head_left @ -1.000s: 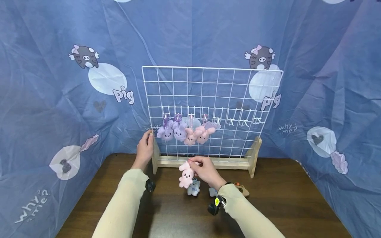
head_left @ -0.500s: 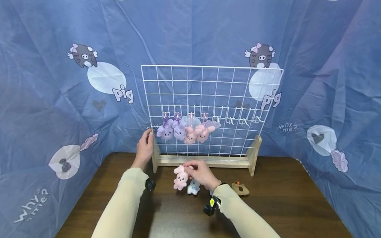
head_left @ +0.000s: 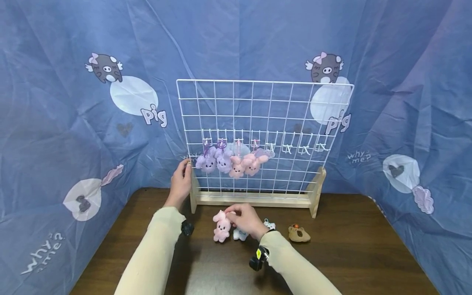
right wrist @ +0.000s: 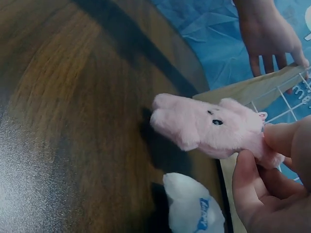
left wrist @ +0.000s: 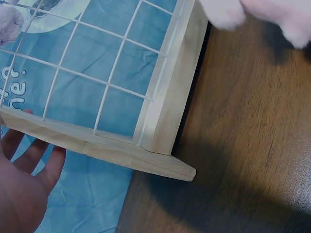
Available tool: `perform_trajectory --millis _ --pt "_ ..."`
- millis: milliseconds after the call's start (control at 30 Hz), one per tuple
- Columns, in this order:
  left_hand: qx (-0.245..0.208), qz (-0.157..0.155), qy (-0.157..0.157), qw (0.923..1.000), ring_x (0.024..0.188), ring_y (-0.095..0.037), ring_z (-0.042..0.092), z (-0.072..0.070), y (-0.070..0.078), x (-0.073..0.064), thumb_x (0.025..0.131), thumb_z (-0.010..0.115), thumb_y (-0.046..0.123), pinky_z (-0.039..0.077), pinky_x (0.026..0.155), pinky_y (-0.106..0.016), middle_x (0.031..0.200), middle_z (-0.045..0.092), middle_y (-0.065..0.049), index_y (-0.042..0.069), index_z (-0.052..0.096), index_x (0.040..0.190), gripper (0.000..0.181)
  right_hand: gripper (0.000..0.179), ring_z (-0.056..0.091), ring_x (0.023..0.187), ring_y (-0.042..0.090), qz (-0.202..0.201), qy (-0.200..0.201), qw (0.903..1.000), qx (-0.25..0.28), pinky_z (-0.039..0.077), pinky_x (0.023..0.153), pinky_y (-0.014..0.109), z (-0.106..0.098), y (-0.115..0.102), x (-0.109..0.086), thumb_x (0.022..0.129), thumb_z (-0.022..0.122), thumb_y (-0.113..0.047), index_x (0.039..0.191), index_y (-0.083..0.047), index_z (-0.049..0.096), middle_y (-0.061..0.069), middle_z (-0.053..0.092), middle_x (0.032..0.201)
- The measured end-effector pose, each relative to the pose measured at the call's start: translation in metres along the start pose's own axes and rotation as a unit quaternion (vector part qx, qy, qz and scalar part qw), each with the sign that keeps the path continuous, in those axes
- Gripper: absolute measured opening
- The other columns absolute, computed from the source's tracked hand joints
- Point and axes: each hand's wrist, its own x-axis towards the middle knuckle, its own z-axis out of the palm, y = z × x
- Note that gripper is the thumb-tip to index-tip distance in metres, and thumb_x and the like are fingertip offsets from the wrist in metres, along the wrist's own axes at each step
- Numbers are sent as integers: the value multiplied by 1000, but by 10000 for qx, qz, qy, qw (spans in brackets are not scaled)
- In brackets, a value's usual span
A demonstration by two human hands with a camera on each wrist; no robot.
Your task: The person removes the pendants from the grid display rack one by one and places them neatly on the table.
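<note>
My right hand (head_left: 245, 221) pinches a pink plush bunny keychain (head_left: 221, 229) by the ear, close over the table in front of the rack. In the right wrist view the bunny (right wrist: 204, 124) hangs from thumb and fingers, its dark eye showing. My left hand (head_left: 180, 184) grips the left side of a white wire grid rack (head_left: 265, 82); its fingers reach behind the wooden upright (left wrist: 97, 145) in the left wrist view. Beside the held bunny, partly behind the right hand, lies a white plush keychain (head_left: 240, 234) with blue lettering.
Two purple plush keychains (head_left: 208, 164) and two pink bunny keychains (head_left: 252, 164) hang on the rack's left hooks; several more hooks (head_left: 304, 150) follow rightward. On the table (head_left: 354, 246) lie another white plush (head_left: 270, 225) and a brown plush (head_left: 299, 234). Blue cloth (head_left: 236, 37) surrounds the back.
My right hand has moved left and down toward the table with the pink bunny. The second white plush and the brown one show more now. My left hand stays at the rack.
</note>
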Motion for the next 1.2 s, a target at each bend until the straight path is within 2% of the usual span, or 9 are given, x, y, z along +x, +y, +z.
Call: perform_trajectory --millis 333,567,767,1000,1200 --pt "16 29 36 10000 129 -38 58 0 0 0 115 41 30 43 109 -55 141 62 -24 10 51 151 43 18 62 72 7 -227 -24 9972 -706 51 69 24 6 -1 -2 94 68 -1 108 -1 80 5 75 83" --pt "-33 -7 38 10000 130 -38 57 1 0 0 115 41 31 43 109 -56 142 61 -22 11 51 152 43 20 64 89 15 -297 -18 9926 -1176 51 80 31 10 -4 -2 95 69 -5 112 -3 79 3 78 99" --pt "-54 -33 -2 10000 129 -38 57 1 1 -1 115 41 31 43 108 -56 142 60 -23 11 50 152 43 18 70 97 19 -243 -20 9905 -1350 54 85 34 12 -7 -1 99 69 -8 114 -5 79 6 79 106" --pt "-45 -19 -33 10000 130 -38 57 0 2 -1 116 40 32 43 109 -56 143 60 -23 10 49 153 44 20 69 97 21 -185 7 9884 -1510 53 85 36 13 -4 0 99 70 -12 115 -4 79 6 78 106" --pt "-52 -56 -60 10000 132 -37 56 -1 3 -2 116 39 33 42 110 -55 145 59 -22 11 49 153 45 22 70 95 19 -58 13 9908 -1355 55 84 37 11 -1 1 99 70 -12 117 -4 77 6 78 105"
